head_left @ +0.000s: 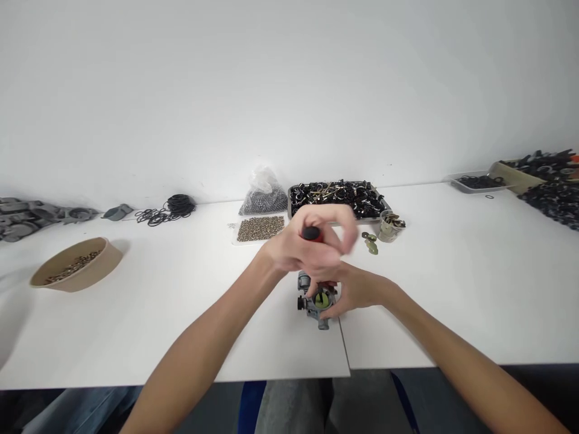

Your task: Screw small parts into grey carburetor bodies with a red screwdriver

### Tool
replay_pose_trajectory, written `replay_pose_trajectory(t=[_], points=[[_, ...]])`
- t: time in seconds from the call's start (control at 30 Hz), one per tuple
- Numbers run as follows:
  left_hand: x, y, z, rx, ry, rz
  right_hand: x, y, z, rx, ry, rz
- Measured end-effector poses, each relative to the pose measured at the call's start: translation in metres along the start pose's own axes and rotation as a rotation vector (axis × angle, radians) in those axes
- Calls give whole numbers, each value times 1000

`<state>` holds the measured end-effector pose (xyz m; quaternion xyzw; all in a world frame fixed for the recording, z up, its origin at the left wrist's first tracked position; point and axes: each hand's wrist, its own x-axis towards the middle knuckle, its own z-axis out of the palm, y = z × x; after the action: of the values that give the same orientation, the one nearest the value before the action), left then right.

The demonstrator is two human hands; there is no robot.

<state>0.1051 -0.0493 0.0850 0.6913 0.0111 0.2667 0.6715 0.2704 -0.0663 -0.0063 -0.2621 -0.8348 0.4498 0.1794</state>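
Note:
My left hand (307,241) is wrapped around the red and black handle of a screwdriver (312,233), held upright above the work; its shaft is mostly hidden by my hands. Below it, my right hand (348,292) grips a small grey metal carburetor (323,324) against the table, thumb and fingers on either side. A yellow-green round disc (322,299) sits in the carburetor's bore, and a black knob (301,303) sticks out on its left. Some fingers of my left hand are blurred.
Behind my hands stands a tray of black parts (362,202), with a cup of brass discs (391,226) beside it. Small brass pieces (261,228) and a plastic bag (263,193) lie left of it. A beige bowl (97,265) and black rings (181,205) are further left.

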Motion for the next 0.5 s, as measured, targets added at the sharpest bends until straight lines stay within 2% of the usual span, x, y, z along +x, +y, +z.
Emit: replay_pose_trajectory(t=[0.03, 0.07, 0.1, 0.17, 0.2, 0.23, 0.27, 0.3, 0.33, 0.37, 0.4, 0.5], points=[[1, 0, -9, -58, -86, 25, 0, 0, 0, -14, -4, -5], [3, 3, -13, -69, -120, 8, 1, 0, 0, -29, 1, -6], [5, 7, -12, -41, -100, -26, 1, 0, 0, -43, 12, 0], [9, 16, 5, 135, 109, -107, 1, 1, -1, -67, 41, 26], [10, 20, 19, 256, 292, -120, 0, 1, -1, -73, 53, 38], [10, 23, 32, 364, 530, -70, 0, 1, -1, -73, 62, 44], [10, 24, 43, 416, 719, -19, 0, 1, 0, -70, 65, 44], [8, 24, 49, 419, 826, 29, 0, 2, 0, -65, 61, 41], [7, 22, 51, 380, 849, 60, 0, 2, 1, -59, 55, 36], [5, 19, 47, 311, 779, 67, 0, 3, 1, -55, 47, 31], [4, 16, 39, 233, 635, 56, 0, 3, 1, -56, 38, 26], [4, 11, 4, 80, 32, -55, 0, 3, 2, -65, 19, 5]])
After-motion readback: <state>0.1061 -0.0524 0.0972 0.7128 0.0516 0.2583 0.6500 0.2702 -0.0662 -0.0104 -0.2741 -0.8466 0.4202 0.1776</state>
